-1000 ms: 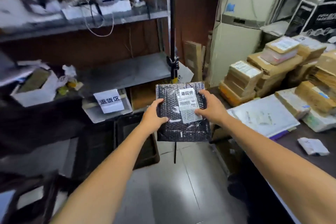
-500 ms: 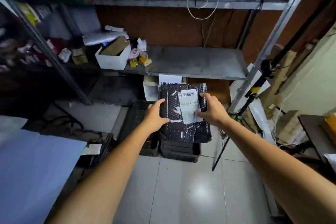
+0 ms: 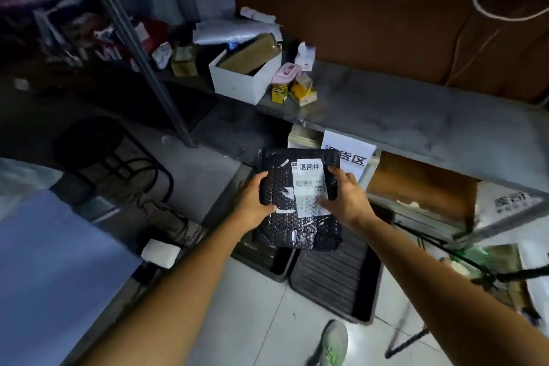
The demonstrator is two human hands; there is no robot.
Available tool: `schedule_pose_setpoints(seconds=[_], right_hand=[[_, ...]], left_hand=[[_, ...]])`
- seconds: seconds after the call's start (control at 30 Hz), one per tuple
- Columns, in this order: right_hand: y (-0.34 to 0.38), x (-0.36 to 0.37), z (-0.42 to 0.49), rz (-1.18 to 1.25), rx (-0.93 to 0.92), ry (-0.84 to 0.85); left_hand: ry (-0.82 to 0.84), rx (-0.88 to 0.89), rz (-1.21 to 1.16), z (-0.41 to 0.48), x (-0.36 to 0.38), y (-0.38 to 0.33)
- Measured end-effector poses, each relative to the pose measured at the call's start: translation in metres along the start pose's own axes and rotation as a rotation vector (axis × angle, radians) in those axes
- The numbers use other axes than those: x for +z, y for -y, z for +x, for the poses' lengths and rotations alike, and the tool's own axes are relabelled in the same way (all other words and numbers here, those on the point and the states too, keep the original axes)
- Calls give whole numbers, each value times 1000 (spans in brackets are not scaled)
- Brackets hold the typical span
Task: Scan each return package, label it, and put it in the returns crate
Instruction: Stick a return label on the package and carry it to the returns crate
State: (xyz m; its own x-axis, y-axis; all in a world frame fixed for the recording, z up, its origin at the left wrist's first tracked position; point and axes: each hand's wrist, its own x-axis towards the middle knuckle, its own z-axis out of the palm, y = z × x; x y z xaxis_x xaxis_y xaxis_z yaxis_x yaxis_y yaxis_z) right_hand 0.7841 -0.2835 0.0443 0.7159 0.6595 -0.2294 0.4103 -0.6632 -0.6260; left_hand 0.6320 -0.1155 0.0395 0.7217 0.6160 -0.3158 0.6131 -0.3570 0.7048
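The black bubble-wrap mailer [image 3: 297,202] is held in the air, face up, above two dark crates on the floor and touching neither. It already carries a white return label [image 3: 310,187] stuck over its upper right part, so the labelling looks done. Whether it has been scanned cannot be told from here. The left hand [image 3: 255,205] grips the mailer's left edge, thumb on the front face and fingers curled behind. The right hand [image 3: 347,199] clamps the right edge, thumb lying across the label. Directly below sits a ribbed crate [image 3: 335,282], with a second crate [image 3: 267,261] touching its left side, both partly under the metal shelf [image 3: 416,128]. A paper sign [image 3: 353,155] hangs from the shelf's front edge just behind the mailer. What is left, by my reading, is lowering the mailer into a crate and letting go.
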Motion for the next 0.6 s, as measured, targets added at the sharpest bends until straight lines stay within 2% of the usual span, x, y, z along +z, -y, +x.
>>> schedule_pose_setpoints(seconds=[0.2,0.6], right_hand=[[-51,88,133,2,35,59],[-232,376,352,45,149,112]], left_hand=[[-28,-78,96,133,48,75],[20,-164,126,391,226,342]])
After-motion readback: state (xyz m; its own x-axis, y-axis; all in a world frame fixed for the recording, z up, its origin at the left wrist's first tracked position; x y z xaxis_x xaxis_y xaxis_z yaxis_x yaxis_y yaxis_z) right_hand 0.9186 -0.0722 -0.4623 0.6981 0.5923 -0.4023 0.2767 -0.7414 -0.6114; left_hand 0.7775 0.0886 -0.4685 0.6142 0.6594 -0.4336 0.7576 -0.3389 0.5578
